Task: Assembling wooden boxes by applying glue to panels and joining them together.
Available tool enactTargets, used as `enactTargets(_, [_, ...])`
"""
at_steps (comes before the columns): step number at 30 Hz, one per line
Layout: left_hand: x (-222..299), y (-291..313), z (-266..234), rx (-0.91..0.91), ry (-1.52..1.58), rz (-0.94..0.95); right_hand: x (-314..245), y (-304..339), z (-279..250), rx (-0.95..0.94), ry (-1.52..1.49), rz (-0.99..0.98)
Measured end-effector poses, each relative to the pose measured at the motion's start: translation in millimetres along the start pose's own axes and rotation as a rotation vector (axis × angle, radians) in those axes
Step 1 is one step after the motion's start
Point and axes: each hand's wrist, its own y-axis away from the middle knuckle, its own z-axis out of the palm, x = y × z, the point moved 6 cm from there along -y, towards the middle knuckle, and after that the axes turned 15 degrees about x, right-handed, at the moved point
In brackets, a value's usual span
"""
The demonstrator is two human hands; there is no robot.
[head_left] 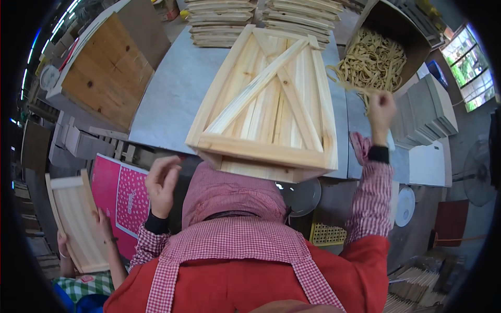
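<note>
A pale wooden crate (261, 148) with crossed slats on its upper face lies on the grey-blue table in front of me, its near end jutting past the table edge. My left hand (163, 182) hovers off the crate's near left corner, fingers loosely bent and apart, holding nothing. Beyond the crate's right side, my right hand (382, 110) is closed, pinching a thin beige strip (357, 87) that trails left toward the crate. Close by, a deep box (417, 44) holds a heap of similar tangled beige strips (376, 60). What the strips are made of I cannot tell.
Stacks of wooden panels (222, 21) stand at the table's far edge. A large wooden box (107, 75) is at the left, grey boards (428, 112) at the right. Lower left, another person's hands (102, 224) hold a wooden tray-like piece (75, 219) beside a pink carton (122, 201).
</note>
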Motion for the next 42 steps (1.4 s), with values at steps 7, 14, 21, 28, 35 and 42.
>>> enactTargets(7, [74.3,49.6,71.7,-0.646,0.116,0.45,-200.4,99.0,-125.5,-0.362,-0.369,-0.103])
enactTargets(14, [85.3,67.5,115.8,-0.678,0.371,0.178,-258.8,231.0,-82.9,-0.962,-0.554,0.015])
enactTargets(21, [40.9,57.6,75.6,-0.943,0.345,-0.399,-248.9,229.9,-80.4,-1.082,-0.472,0.377])
enactTargets(28, [115.1,-4.9,5.0,-0.132,-0.274,1.184,-218.8,129.6,-141.3,-0.381,-0.311,-0.621])
enactTargets(35, [23.6,-53.7,10.6,-0.125,-0.486,1.079,-130.8,106.0,-106.7,-0.561,-0.114,-0.375])
enactTargets(42, [-85.2,15.1,52.7,-0.403,-0.859,1.014,-101.3,211.7,-62.8,-0.645,0.12,-0.677])
